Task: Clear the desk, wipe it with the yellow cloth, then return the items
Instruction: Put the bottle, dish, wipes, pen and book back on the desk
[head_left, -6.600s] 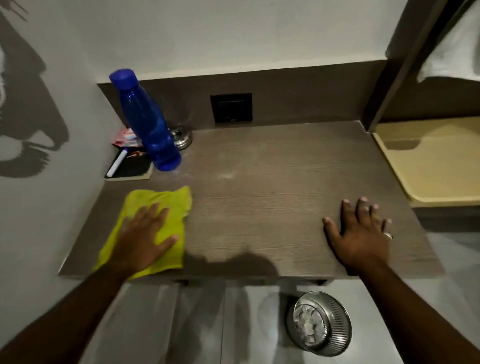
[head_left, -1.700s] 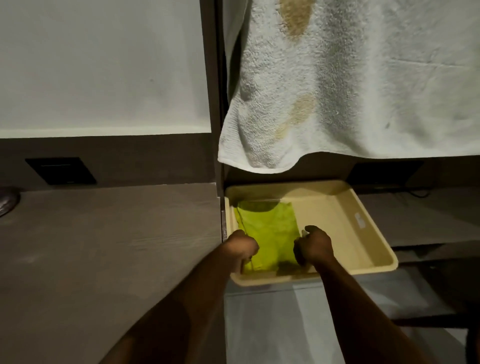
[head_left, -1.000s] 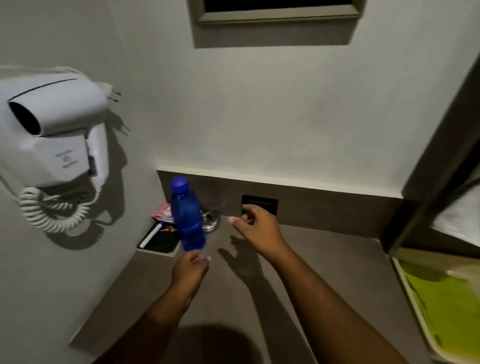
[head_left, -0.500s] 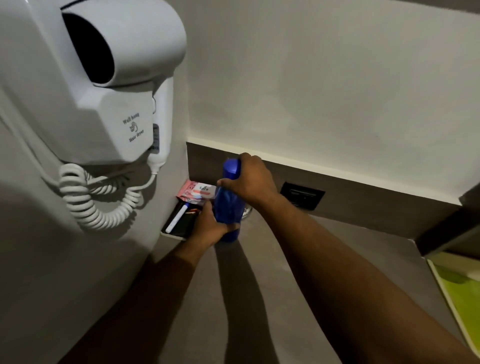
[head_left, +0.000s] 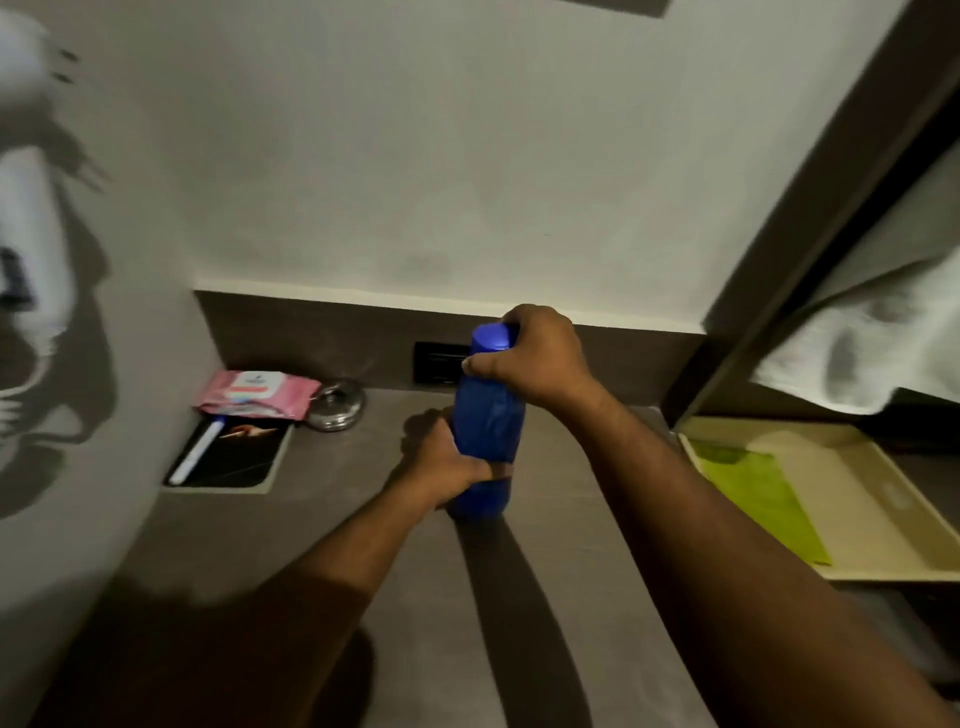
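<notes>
A blue bottle (head_left: 485, 421) stands upright on the brown desk (head_left: 467, 623), near its middle. My left hand (head_left: 447, 462) grips its lower body from the left. My right hand (head_left: 535, 358) is closed around its neck just below the blue cap. The yellow cloth (head_left: 753, 488) lies flat in a cream tray (head_left: 872, 499) to the right of the desk. In the back left corner lie a pink wipes pack (head_left: 257, 392), a black pad (head_left: 234, 457) with a white pen (head_left: 200, 452) on it, and a small metal dish (head_left: 337, 410).
A white hair dryer (head_left: 26, 234) hangs blurred on the left wall. A black wall socket (head_left: 436, 361) sits in the back panel. A white towel (head_left: 872, 343) hangs above the tray beside a dark vertical post (head_left: 810, 208).
The cloth went from the desk into the tray. Both hands then took hold of the bottle in the back left corner and moved it right, toward the desk's middle.
</notes>
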